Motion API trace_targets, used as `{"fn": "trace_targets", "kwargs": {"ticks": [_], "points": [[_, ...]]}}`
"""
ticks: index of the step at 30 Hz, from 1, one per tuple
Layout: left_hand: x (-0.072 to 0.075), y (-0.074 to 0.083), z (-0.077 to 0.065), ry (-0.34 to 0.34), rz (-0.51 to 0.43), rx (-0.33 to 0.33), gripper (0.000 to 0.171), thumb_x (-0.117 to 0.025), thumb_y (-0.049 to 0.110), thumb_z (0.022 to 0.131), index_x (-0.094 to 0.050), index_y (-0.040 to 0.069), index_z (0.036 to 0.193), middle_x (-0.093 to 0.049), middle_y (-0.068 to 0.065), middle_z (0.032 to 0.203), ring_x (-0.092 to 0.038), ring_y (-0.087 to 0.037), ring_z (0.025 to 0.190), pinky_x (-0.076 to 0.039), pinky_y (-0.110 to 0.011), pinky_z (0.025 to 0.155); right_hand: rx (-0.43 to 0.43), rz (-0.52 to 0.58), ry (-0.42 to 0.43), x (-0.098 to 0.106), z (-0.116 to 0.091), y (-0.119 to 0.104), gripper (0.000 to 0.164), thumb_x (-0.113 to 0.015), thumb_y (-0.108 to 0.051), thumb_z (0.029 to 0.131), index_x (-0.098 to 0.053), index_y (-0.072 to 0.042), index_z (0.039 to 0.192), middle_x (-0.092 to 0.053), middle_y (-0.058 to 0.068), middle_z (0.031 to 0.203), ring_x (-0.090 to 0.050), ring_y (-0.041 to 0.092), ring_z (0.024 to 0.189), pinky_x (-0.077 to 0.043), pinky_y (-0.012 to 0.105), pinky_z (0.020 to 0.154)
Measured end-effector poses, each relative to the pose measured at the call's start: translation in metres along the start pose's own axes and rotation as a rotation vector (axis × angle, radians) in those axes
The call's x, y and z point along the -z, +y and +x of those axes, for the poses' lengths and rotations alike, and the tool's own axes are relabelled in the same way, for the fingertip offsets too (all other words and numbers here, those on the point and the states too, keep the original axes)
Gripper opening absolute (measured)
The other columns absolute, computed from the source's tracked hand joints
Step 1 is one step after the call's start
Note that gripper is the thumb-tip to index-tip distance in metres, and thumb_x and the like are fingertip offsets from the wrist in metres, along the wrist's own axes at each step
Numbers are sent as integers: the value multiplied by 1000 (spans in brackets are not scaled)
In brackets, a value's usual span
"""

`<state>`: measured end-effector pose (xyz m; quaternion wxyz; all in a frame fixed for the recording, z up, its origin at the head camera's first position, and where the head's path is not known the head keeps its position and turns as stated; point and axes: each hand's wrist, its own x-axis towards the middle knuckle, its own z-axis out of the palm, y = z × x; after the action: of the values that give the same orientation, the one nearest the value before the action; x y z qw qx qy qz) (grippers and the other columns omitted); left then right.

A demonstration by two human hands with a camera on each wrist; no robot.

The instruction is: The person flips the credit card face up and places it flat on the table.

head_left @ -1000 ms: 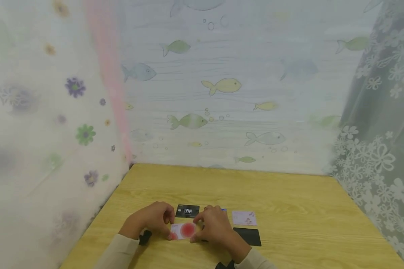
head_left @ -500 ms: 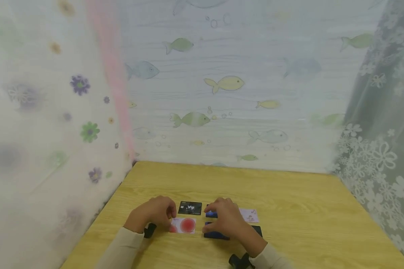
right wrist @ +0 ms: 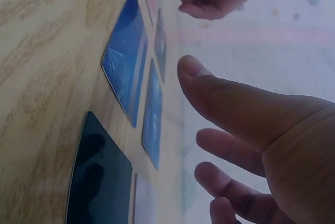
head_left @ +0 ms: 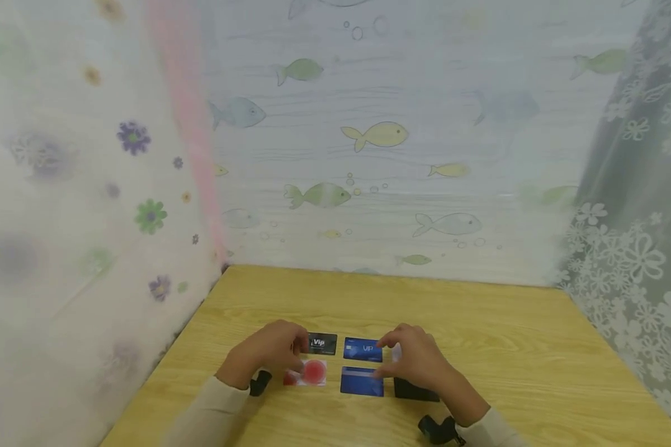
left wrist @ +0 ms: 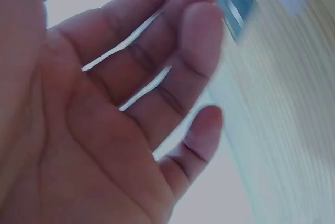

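Two rows of cards lie flat on the table. At the left are a black Vip card (head_left: 322,343) and, nearer, a white card with red circles (head_left: 314,372). A blue VIP card (head_left: 360,349) and a striped blue card (head_left: 361,382) lie in the middle. My left hand (head_left: 271,352) hovers at the left pair, partly covering both; its fingers bend loosely around nothing. My right hand (head_left: 419,359) is above the right pair, thumb and fingers spread apart and holding nothing. It hides most of a pale card (right wrist: 144,200) and part of a plain black card (head_left: 415,391).
The wood-grain table (head_left: 509,347) extends beyond the cards. A fish-patterned curtain (head_left: 380,186) hangs at its far edge, with a flowered curtain (head_left: 89,248) on the left and a lace one (head_left: 637,261) on the right. Dark straps with camera mounts (head_left: 440,429) sit at both wrists.
My right hand has left the red-circled card and moved right, uncovering both blue cards and covering the pale card. My left hand has shifted slightly right, over the black Vip card's left end.
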<state>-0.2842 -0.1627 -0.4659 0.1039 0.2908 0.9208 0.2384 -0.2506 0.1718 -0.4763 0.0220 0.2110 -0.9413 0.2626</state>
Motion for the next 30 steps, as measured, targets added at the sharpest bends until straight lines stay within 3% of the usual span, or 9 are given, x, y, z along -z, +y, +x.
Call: {"fn": "trace_targets", "kwargs": {"ticks": [5, 10, 14, 19, 24, 30], "points": [[-12, 24, 17, 11, 27, -75, 25, -89, 28, 79, -75, 16, 96, -64, 11, 86, -55, -5, 75, -50, -26, 70, -12, 22, -46, 4, -4, 2, 53, -94, -51, 68, -81, -21, 110, -70, -2, 104, -62, 26, 101, -46, 67, 89], [-24, 38, 31, 12, 107, -75, 40, -94, 42, 71, -77, 17, 98, -67, 11, 90, -55, -3, 77, -50, -24, 73, -16, 34, -82, 2, -4, 2, 51, -94, -49, 69, -81, -20, 109, -68, -2, 101, -60, 24, 98, -48, 60, 87], [-31, 42, 37, 5, 131, -64, 46, -98, 44, 64, -77, 18, 97, -66, 11, 90, -53, -4, 77, -49, -24, 73, 1, 28, -99, -3, -2, 4, 48, -95, -49, 68, -82, -20, 104, -67, -3, 96, -59, 19, 91, -49, 46, 79], [-37, 43, 40, -16, 162, -59, 51, -98, 50, 61, -79, 22, 100, -68, 16, 98, -58, -2, 88, -51, -30, 85, 29, 37, -132, -6, -3, 7, 46, -94, -49, 70, -81, -21, 105, -66, -6, 95, -58, 15, 86, -48, 33, 71], [-40, 44, 42, -12, 210, -79, 49, -98, 50, 60, -79, 25, 97, -70, 17, 100, -60, -3, 92, -48, -38, 91, 25, 44, -152, -9, -2, 11, 50, -94, -50, 70, -81, -20, 108, -65, -8, 95, -58, 11, 84, -48, 31, 71], [-44, 47, 45, -37, 170, -38, 40, -98, 45, 63, -79, 26, 92, -69, 19, 93, -57, -3, 85, -45, -40, 94, 22, 54, -165, -10, -5, 15, 52, -95, -50, 66, -82, -19, 104, -68, -11, 96, -58, 10, 86, -48, 31, 74]]}}
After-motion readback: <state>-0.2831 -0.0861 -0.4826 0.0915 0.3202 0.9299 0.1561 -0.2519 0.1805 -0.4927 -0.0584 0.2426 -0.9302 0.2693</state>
